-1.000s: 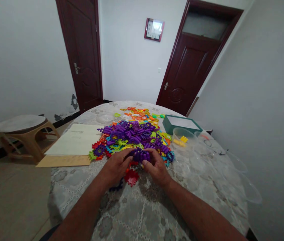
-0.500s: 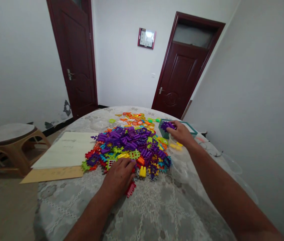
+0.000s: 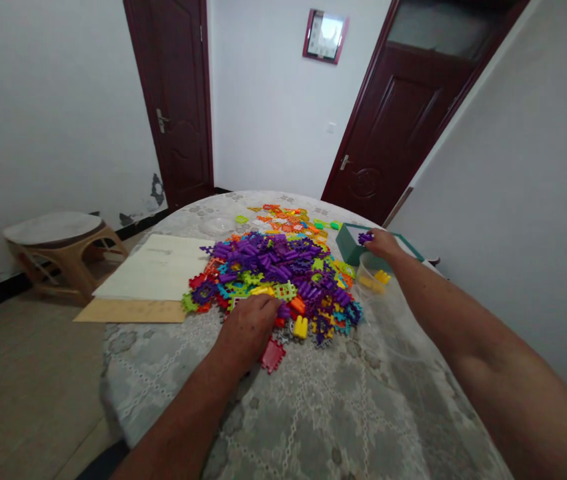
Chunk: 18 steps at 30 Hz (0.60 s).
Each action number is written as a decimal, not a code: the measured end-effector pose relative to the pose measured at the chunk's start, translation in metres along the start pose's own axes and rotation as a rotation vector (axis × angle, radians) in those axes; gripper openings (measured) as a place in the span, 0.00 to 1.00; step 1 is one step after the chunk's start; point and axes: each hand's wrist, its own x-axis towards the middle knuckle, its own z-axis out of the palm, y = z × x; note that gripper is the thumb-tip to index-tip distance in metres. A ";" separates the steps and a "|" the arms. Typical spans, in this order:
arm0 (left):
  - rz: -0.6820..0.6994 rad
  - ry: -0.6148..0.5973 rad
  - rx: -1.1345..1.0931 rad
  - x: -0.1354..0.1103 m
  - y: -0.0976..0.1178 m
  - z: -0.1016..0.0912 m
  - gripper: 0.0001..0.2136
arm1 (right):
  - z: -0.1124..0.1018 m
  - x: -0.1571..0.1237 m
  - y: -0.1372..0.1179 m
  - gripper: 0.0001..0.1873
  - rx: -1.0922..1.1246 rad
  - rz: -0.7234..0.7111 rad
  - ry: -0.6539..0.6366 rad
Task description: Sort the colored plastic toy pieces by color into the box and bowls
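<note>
Small bunch of purple pieces [image 3: 365, 237] pinched in right hand [image 3: 382, 245], fingers closed round it. The bunch is at the near-left corner of the green box [image 3: 346, 244], at or just over the rim; can't tell if it touches. Box sits at the far right of the table [image 3: 313, 413], just beyond the pile [image 3: 278, 270]. Inside of the box not readable from here.

Left hand [image 3: 249, 328] is palm down on the near edge of the pile, fingers curled onto the pieces, tips near a purple one. Can't tell if it grips anything or just rests.

Progress, judged from the layout: early to middle. One purple bunch has reached the box, but a thick purple layer still covers the top of the pile, mixed with green, blue, orange and yellow. A smaller orange scatter [image 3: 283, 219] lies behind it, apart.

Around: a loose red piece [image 3: 272, 355] just beside the left hand, a yellow piece [image 3: 301, 327] at the pile edge, a clear bowl [image 3: 366, 265] with a few yellow pieces just under the right wrist. White board [image 3: 156, 267] on cardboard left of the pile. Stool [image 3: 58, 243] on the floor well to the left, two dark doors and a wall clock [image 3: 324, 35] behind.
</note>
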 end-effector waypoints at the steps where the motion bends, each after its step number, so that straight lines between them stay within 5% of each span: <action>1: -0.005 0.013 -0.012 0.000 -0.001 -0.001 0.13 | 0.003 0.001 0.001 0.19 -0.013 -0.004 -0.015; 6: -0.030 0.132 -0.094 -0.001 -0.006 -0.004 0.11 | 0.003 -0.001 0.000 0.26 -0.054 -0.014 -0.024; 11: -0.090 0.299 -0.217 0.000 -0.005 -0.008 0.12 | -0.021 -0.021 -0.018 0.23 -0.037 -0.042 0.059; 14: -0.170 0.343 -0.280 0.002 -0.003 -0.013 0.13 | -0.037 -0.058 -0.048 0.19 0.047 -0.167 0.068; 18: -0.373 0.321 -0.354 0.002 0.000 -0.023 0.12 | -0.040 -0.149 -0.103 0.12 0.249 -0.512 -0.063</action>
